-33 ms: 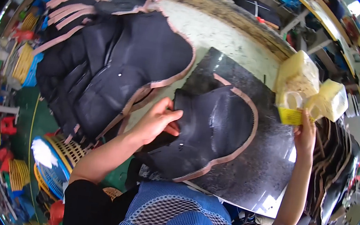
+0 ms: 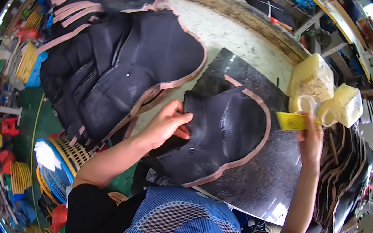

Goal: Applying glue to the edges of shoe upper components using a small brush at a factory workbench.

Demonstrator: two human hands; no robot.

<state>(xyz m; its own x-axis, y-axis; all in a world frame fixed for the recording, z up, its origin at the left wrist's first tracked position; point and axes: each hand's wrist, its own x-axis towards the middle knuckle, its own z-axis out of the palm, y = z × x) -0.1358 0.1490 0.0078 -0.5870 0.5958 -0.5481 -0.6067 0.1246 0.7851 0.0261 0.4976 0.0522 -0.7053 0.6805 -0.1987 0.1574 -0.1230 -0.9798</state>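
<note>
A black, leather-like shaped piece (image 2: pixel 233 126) with a pinkish zigzag-edged border lies on a dark glossy board (image 2: pixel 267 176). My left hand (image 2: pixel 169 124) is closed at its left edge, the thumb on top and some fingers curled partly out of sight. My right hand (image 2: pixel 310 137) pinches a flat yellow card (image 2: pixel 291 121) by its right end. The card is held above the right side of the board, apart from the black piece. Two cut-open, yellowish plastic containers (image 2: pixel 313 78) (image 2: pixel 348 107) stand just beyond my right hand.
At the left, a large pile of similar black pieces (image 2: pixel 157 48) covers part of the pale worktop (image 2: pixel 232 34). More black pieces (image 2: pixel 341 171) are stacked at the right. Baskets (image 2: pixel 59 166) stand at the lower left, and a wooden ledge (image 2: pixel 253 16) runs along the back.
My right hand has drawn the yellow card left, away from the plastic containers and over the board. My left hand stays at the black piece's edge.
</note>
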